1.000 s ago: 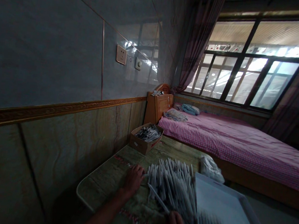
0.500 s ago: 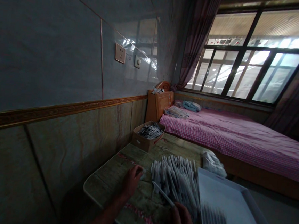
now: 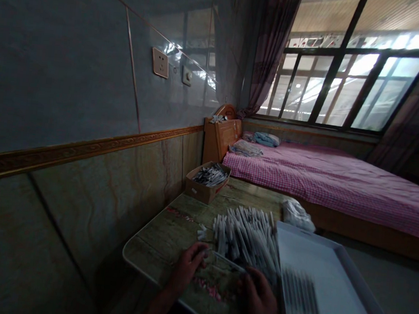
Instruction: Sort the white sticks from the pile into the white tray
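Note:
My right hand (image 3: pixel 258 298) grips one end of a slim, pale pen-like tube (image 3: pixel 227 261) above the table. My left hand (image 3: pixel 190 265) is pinched at the tube's other end; its fingertips are blurred, and the exact contact is hard to see. Just beyond the hands lies a large pile of similar whitish tubes (image 3: pixel 245 233). A few small white pieces (image 3: pixel 202 232) rest on the table left of the pile. To the right, a shallow white tray (image 3: pixel 340 295) holds a row of tubes (image 3: pixel 301 299) laid side by side.
A cardboard box (image 3: pixel 199 191) full of thin dark and light sticks stands at the table's far left corner, by the tiled wall. Behind the tray sits a clear plastic bag (image 3: pixel 297 215). The patterned table (image 3: pixel 158 240) adjoins a bed with a pink checked cover (image 3: pixel 303 172).
My left hand has come from the small white pieces toward me and right, to the tube's free end. The right hand still holds the tube, now flatter. The view has tilted slightly down.

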A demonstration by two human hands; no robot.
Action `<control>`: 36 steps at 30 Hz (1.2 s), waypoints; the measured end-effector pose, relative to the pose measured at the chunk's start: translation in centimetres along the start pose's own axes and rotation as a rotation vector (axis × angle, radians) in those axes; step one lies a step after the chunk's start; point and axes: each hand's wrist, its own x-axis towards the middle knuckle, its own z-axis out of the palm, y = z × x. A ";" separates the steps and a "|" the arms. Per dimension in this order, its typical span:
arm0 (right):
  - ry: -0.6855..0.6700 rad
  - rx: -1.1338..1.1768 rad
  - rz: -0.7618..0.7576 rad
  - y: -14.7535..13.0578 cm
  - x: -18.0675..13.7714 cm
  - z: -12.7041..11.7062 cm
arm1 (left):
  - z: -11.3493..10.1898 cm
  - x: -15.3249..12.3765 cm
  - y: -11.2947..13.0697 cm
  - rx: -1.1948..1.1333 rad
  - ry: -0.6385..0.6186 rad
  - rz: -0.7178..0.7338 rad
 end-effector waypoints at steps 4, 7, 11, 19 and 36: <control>0.003 -0.005 0.000 -0.5 -0.2 0.1 | -0.1 -0.1 0.1 0.030 -0.031 0.018; -0.002 -0.012 -0.025 -0.6 -0.2 0.1 | -0.2 -0.2 0.0 0.054 -0.040 0.022; 0.007 -0.013 -0.047 -0.1 -0.2 -0.1 | -0.3 -0.3 -0.1 0.071 -0.028 0.015; -0.012 -0.148 -0.123 1.3 0.4 -0.3 | -0.4 -0.1 -0.2 0.084 -0.053 0.068; -0.227 -0.481 -0.475 1.8 -0.9 -1.3 | -2.2 -0.1 0.4 0.058 -0.236 -0.032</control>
